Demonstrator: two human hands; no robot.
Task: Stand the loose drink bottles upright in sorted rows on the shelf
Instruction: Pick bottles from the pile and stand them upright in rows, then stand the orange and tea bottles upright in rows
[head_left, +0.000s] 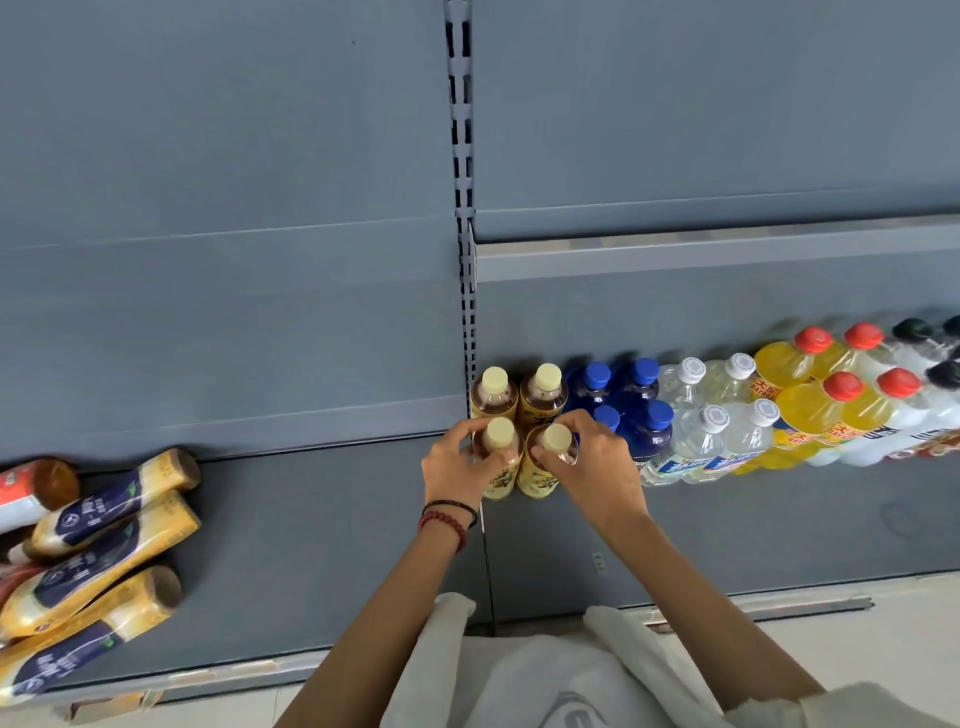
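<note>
Head view: the left hand (460, 465) is wrapped around the neck of the front-left tea bottle (500, 457) and the right hand (592, 462) pinches the front-right tea bottle (545, 467) at its cream cap. Both bottles stand upright on the grey shelf (727, 525), just in front of two matching ones. Blue-capped bottles (639, 405) line up to the right, while loose bottles (98, 545) lie tumbled at far left.

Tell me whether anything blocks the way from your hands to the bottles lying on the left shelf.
Nothing visible does. Both the left hand and right hand grip cream-capped tea bottles standing in the row; bare grey shelf lies between them and the toppled yellow bottles with navy labels on the left.
</note>
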